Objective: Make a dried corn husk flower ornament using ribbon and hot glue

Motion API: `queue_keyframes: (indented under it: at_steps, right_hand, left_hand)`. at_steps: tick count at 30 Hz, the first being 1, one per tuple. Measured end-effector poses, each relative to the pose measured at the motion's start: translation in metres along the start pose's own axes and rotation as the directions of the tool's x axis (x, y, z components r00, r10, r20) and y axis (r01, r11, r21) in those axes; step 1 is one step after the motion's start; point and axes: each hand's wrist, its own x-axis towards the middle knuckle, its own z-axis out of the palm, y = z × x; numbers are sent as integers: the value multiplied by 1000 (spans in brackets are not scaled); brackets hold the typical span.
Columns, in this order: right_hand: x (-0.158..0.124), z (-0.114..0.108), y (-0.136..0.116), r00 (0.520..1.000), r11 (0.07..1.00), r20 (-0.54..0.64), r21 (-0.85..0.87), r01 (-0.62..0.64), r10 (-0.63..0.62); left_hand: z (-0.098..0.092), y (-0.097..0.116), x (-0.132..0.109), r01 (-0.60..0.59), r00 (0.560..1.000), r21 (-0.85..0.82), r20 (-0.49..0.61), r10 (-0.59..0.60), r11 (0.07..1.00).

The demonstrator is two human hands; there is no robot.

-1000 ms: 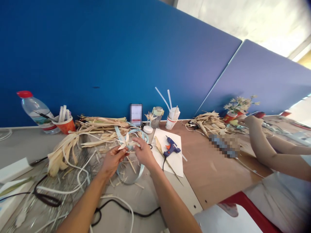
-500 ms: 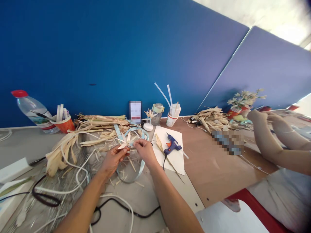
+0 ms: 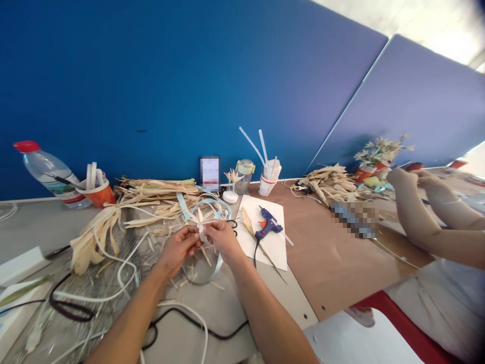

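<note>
A small pale flower (image 3: 200,218) with pointed petals, apparently of dried husk, is held up between my two hands. My left hand (image 3: 181,247) pinches it from the left, low under the petals. From the right, my right hand (image 3: 222,236) grips its lower part with thumb and forefinger. The fingertips nearly meet and hide the flower's base. Behind the hands lies a loop of light blue ribbon (image 3: 219,263). On a white sheet (image 3: 278,253) to the right rests a blue glue gun (image 3: 268,225), beside a dried husk strip (image 3: 248,222).
Husk piles (image 3: 159,189) line the back, near a phone (image 3: 210,174) and a cup with straws (image 3: 268,184). A bottle (image 3: 49,172) and an orange cup (image 3: 99,194) stand at left. White cable (image 3: 123,273) crosses the left side. A co-worker's arms (image 3: 424,212) are at right.
My right hand has moved slightly left and closed in on the flower's base, beside my left fingers. The flower now stands more upright, its petals pointing up.
</note>
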Motion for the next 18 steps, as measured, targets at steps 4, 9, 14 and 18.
queue_keyframes:
  at_steps: [4, 9, 14, 18]
  right_hand:
    - [1, -1, 1, 1000, 999, 11, 34, -26, 26]
    - [2, -2, 1, 999, 999, 6, 40, -37, 37]
    - [1, -1, 1, 999, 999, -2, 15, -36, 36]
    - [0, -1, 0, 1000, 1000, 2, -3, -12, 12]
  left_hand:
    - [1, 0, 0, 17, 1000, -51, -16, -17, 999]
    - [2, -1, 0, 0, 998, -45, -66, -3, 999]
    - [2, -1, 0, -12, 996, -23, -88, 10, 1000]
    - [3, -1, 1, -1, 996, -57, -92, -5, 998]
